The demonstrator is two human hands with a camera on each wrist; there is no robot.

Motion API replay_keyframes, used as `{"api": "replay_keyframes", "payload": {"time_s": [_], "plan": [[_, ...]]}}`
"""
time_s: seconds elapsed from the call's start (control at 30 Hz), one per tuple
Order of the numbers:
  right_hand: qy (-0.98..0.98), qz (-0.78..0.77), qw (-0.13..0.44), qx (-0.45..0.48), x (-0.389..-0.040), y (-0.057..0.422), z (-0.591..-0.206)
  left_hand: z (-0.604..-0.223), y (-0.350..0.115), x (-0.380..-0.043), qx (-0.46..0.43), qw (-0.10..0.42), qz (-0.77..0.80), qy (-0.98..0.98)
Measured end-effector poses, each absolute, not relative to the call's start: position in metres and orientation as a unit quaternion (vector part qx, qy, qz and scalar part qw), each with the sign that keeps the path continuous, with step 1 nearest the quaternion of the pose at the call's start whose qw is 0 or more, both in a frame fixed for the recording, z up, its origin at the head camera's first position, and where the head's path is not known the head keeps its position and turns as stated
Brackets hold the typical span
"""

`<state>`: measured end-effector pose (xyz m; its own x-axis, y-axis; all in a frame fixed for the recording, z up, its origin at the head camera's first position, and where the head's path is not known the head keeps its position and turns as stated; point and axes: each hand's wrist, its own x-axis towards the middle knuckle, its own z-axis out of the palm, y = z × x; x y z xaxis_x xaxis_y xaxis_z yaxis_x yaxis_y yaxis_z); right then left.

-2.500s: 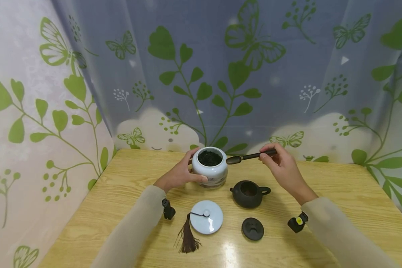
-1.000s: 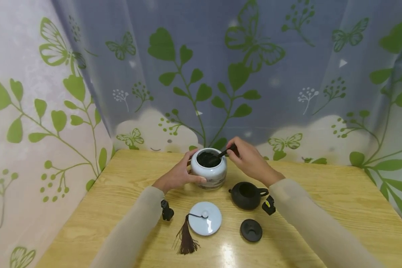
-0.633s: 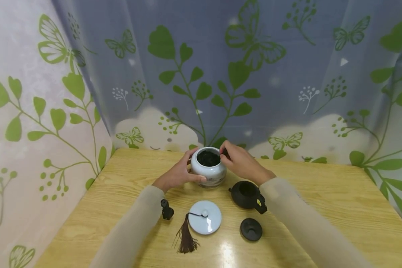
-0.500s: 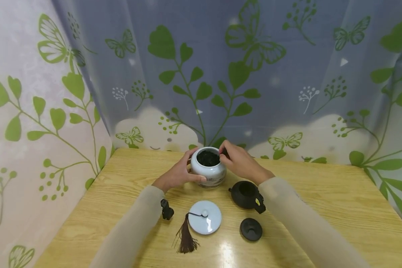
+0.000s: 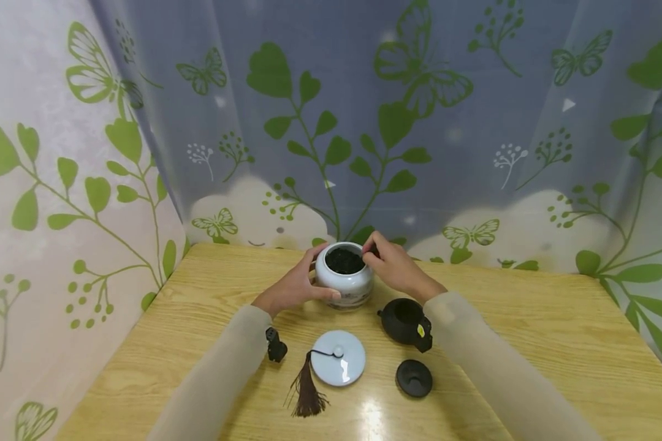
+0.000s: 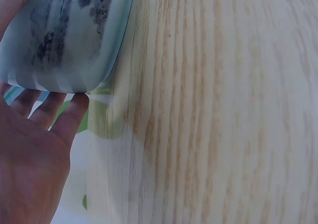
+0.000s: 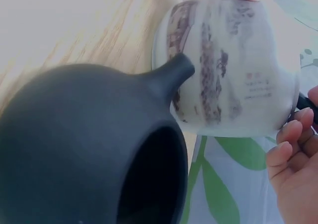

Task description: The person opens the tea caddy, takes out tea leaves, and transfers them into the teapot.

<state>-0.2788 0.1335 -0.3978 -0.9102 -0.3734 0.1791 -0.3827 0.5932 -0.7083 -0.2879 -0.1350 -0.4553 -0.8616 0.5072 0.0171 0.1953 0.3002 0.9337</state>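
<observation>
A white porcelain jar [image 5: 349, 285] with dark painted scenery stands near the table's back edge, filled with dark tea leaves [image 5: 344, 261]. My left hand [image 5: 293, 286] grips it from the left, thumb across the front and fingers round behind. At the jar's right rim, my right hand [image 5: 396, 264] pinches a dark tea scoop, of which the right wrist view shows only a bit of the handle [image 7: 305, 104]; its bowl end is hidden inside the jar. Below the right wrist sits a black teapot [image 5: 399, 327], lidless, its spout toward the jar in the right wrist view.
The pale jar lid [image 5: 331, 367] with its brown tassel [image 5: 310, 395] lies in front of the jar. A small black teapot lid [image 5: 414, 378] rests to its right. Patterned curtain [image 5: 358, 122] hangs right behind the wooden table [image 5: 529, 318].
The right hand has come left from above the teapot to the jar, and the scoop has gone down into the tea leaves, out of sight. The left hand has stayed on the jar.
</observation>
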Motion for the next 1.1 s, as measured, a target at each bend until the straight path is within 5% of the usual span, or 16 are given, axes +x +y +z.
{"api": "replay_keyframes", "payload": {"time_s": [1.1], "plan": [[-0.818,0.574,-0.017,0.037,-0.271,0.14,-0.401,-0.456,-0.135,-0.287,0.218,0.145,0.557,0.788]]}}
